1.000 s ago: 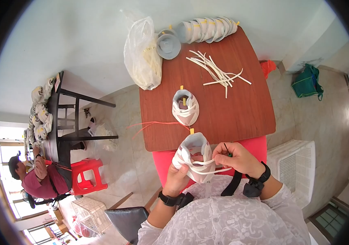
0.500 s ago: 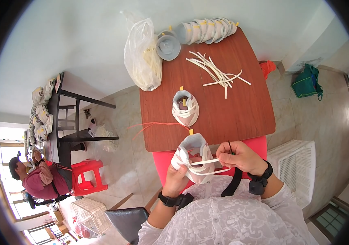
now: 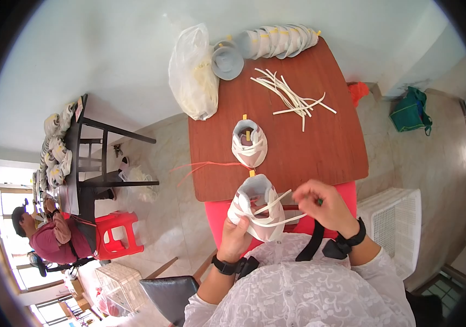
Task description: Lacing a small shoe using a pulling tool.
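A pale pink and white shoe upper [image 3: 268, 226] with a light grey lining and a yellow tab is held over my lap, at the table's near edge. My left hand [image 3: 235, 235] grips its left side, thumb on the lacing. Two loose ends of the white shoelace [image 3: 281, 220] stick out to the right. Just beyond those ends is my right hand [image 3: 325, 206], fingers curled and slightly blurred, apart from the lace. A small green piece of some tool shows within its grasp; the rest is hidden. Another laced shoe upper [image 3: 250, 143] sits on the table straight ahead.
On the brown table [image 3: 320, 152] lie loose white laces [image 3: 293, 98], a plastic bag [image 3: 193, 76] and a row of nested shoe uppers [image 3: 282, 41]. Red cord [image 3: 211, 163] hangs over the left edge. A white crate [image 3: 393, 223] stands right; a co-worker [image 3: 61, 240] sits far left.
My right hand has let go of the lace end and moved slightly up and right. The lace end now points up freely. My left hand still grips the shoe upper.
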The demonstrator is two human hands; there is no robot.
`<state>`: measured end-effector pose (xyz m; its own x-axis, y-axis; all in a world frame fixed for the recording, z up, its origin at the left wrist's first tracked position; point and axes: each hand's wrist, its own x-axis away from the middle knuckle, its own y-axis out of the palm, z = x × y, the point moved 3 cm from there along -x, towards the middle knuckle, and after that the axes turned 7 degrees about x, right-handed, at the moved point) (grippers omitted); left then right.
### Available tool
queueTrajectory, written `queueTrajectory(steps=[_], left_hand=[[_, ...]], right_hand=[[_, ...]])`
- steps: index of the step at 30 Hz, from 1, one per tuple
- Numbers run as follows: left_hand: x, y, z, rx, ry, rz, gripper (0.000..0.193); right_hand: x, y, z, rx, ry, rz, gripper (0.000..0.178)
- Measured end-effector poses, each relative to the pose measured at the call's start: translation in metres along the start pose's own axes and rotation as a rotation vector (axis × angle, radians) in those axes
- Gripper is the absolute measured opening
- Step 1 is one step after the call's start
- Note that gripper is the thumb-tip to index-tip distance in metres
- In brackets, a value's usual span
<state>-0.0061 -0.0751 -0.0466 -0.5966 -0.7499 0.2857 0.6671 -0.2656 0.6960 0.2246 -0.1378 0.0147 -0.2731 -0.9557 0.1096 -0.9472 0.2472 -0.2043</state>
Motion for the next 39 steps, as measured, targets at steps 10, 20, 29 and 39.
queueTrajectory(steps=[10, 20, 29, 39], left_hand=[[-0.003, 0.003, 0.005, 0.011, 0.018, 0.01, 0.04], [-0.003, 0.006, 0.006, -0.007, 0.026, -0.015, 0.036], [-0.003, 0.011, 0.008, -0.008, 0.042, 0.02, 0.035], [-0.003, 0.011, 0.006, 0.018, 0.021, 0.011, 0.037]], right_hand=[[0.007, 0.002, -0.012, 0.036, 0.022, -0.267, 0.013], [0.008, -0.003, 0.004, 0.166, 0.153, -0.254, 0.013], [0.008, -0.003, 0.004, 0.155, 0.165, -0.254, 0.015], [0.009, -0.002, 0.007, 0.165, 0.132, -0.225, 0.02]])
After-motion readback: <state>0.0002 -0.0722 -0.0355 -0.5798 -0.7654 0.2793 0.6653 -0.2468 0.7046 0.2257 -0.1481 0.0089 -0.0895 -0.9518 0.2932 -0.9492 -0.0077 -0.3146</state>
